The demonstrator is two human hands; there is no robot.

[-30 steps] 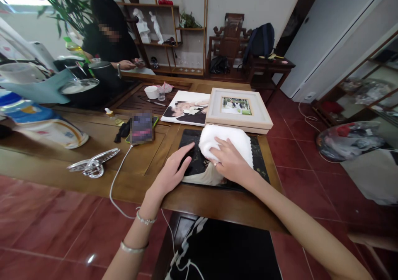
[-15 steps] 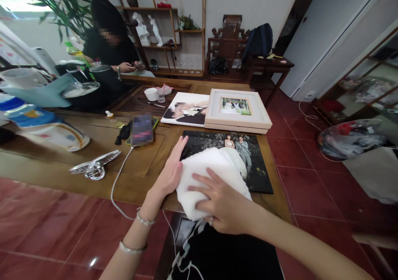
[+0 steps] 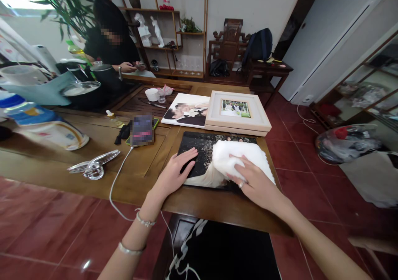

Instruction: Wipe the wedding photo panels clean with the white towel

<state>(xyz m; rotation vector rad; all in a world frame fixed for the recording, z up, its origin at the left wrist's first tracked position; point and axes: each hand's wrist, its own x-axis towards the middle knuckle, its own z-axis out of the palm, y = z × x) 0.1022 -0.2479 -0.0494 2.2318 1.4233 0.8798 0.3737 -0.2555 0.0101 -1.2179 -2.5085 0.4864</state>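
Observation:
A dark wedding photo panel lies flat near the table's front edge. Across its left edge rests my left hand, fingers stretched out and the thumb apart, holding nothing. A fluffy white cloth covers the right part of the panel, hiding most of the couple pictured there. My right hand presses down on that cloth, its fingers bent into the folds. Just beyond the panel are a pale wooden picture frame, stacked on another, and a white-edged photo print.
To the left on the wooden table lie a phone on a white cable, a clear clip and a blue-and-white bottle. Across the table sits a person. Bagged things stand on the floor at right.
My right hand has moved the cloth to the right across the panel. My left hand has turned from upright at the edge to lying flat on the panel.

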